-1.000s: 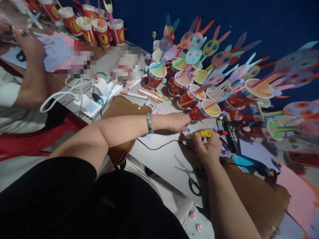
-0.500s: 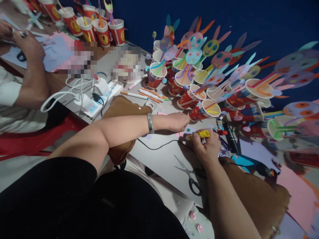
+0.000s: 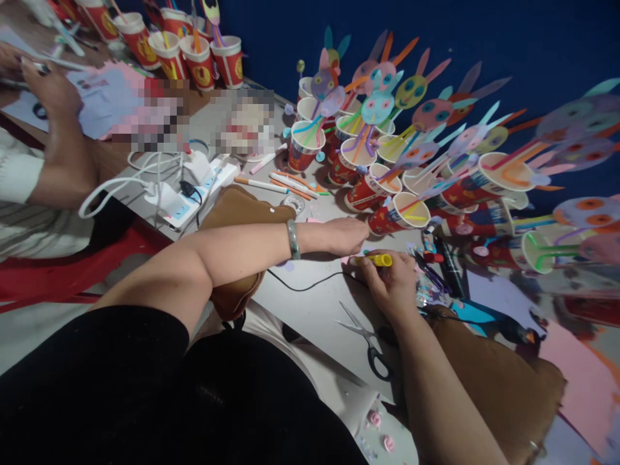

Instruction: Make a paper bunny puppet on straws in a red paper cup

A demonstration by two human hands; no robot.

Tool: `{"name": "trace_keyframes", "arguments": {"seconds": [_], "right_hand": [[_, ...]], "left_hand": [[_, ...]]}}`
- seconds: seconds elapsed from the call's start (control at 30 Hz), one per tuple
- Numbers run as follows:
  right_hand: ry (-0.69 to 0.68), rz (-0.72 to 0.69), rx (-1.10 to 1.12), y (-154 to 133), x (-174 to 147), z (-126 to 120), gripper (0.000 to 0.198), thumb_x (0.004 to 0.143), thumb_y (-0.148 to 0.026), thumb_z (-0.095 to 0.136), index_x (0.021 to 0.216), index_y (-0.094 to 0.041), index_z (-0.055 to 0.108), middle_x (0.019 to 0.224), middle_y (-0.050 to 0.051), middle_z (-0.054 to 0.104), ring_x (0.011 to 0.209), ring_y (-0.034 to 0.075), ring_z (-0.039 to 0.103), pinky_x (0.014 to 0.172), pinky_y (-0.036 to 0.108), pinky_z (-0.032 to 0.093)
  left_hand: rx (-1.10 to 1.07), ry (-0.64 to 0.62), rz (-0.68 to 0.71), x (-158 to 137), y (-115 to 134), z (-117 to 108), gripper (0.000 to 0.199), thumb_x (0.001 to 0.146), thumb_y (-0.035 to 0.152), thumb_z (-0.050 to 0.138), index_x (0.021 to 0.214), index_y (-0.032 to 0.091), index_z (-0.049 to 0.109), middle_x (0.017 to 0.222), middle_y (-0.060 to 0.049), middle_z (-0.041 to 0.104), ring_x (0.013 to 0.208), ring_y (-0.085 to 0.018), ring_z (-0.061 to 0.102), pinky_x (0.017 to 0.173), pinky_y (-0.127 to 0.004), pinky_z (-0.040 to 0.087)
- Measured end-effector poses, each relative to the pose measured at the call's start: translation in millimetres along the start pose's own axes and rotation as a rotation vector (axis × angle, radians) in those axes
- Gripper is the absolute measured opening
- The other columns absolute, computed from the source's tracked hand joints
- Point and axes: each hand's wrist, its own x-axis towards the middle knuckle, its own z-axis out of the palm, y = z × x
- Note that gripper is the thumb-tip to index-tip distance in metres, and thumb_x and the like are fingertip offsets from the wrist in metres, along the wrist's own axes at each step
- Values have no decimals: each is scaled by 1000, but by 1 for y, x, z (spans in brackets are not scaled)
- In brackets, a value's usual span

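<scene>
My right hand [image 3: 394,281] is closed around a thick yellow marker [image 3: 380,260], which points left over small pieces of coloured paper on the table. My left hand [image 3: 346,236] rests on the table just beyond the marker's tip. Its fingers are curled down, and whatever they hold or press is hidden. A red paper cup [image 3: 387,218] with straws stands right beside my left knuckles. Open scissors [image 3: 364,332] with dark handles lie nearer to me, below my right wrist.
Many red cups with paper rabbit faces [image 3: 378,106] crowd the back and right. Several pens [image 3: 290,184], a tape roll [image 3: 293,205] and a power strip [image 3: 194,194] lie left. A thin black cable [image 3: 310,287] crosses the table. Another person's hand [image 3: 55,90] works at far left.
My right hand has shifted left with the marker, bringing its tip closer to my left hand. My left hand has stayed in place. The other person's hands moved slightly.
</scene>
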Motion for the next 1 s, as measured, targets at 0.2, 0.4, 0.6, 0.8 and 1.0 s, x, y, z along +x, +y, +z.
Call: {"name": "trace_keyframes", "arguments": {"seconds": [0.2, 0.4, 0.6, 0.8, 1.0], "right_hand": [[-54, 1, -38, 0, 2, -1, 24, 93, -42, 55, 80, -23, 60, 73, 4, 65, 72, 22, 54, 81, 42, 42], [157, 98, -71, 7, -3, -6, 26, 91, -44, 55, 79, -23, 60, 74, 7, 64, 79, 26, 56, 75, 40, 44], [64, 21, -45, 1, -1, 1, 26, 94, -46, 57, 86, -21, 64, 80, 7, 68, 79, 24, 56, 81, 41, 43], [-20, 5, -50, 4, 1, 1, 21, 93, -40, 56, 81, -22, 61, 73, 4, 65, 72, 22, 54, 81, 40, 41], [82, 67, -48, 1, 0, -1, 22, 93, -42, 57, 84, -22, 63, 78, 6, 67, 80, 24, 57, 80, 40, 42]], "left_hand": [[5, 24, 23, 1, -3, 3, 23, 84, 12, 52, 89, 9, 75, 98, -16, 75, 84, -21, 66, 72, -30, 47], [-33, -4, 20, 1, -3, 3, 24, 83, 10, 51, 87, 8, 75, 86, -15, 73, 79, -21, 65, 71, -31, 46], [-21, 3, 6, 1, -2, 2, 23, 84, 13, 52, 90, 9, 75, 93, -16, 74, 84, -22, 66, 71, -31, 46], [-30, -20, -7, 2, -1, 0, 23, 84, 13, 55, 91, 8, 76, 90, -15, 74, 78, -20, 65, 69, -30, 44], [-52, 32, 10, 2, -3, 1, 21, 81, 13, 55, 82, 10, 76, 80, -13, 73, 71, -19, 61, 64, -30, 40]]}}
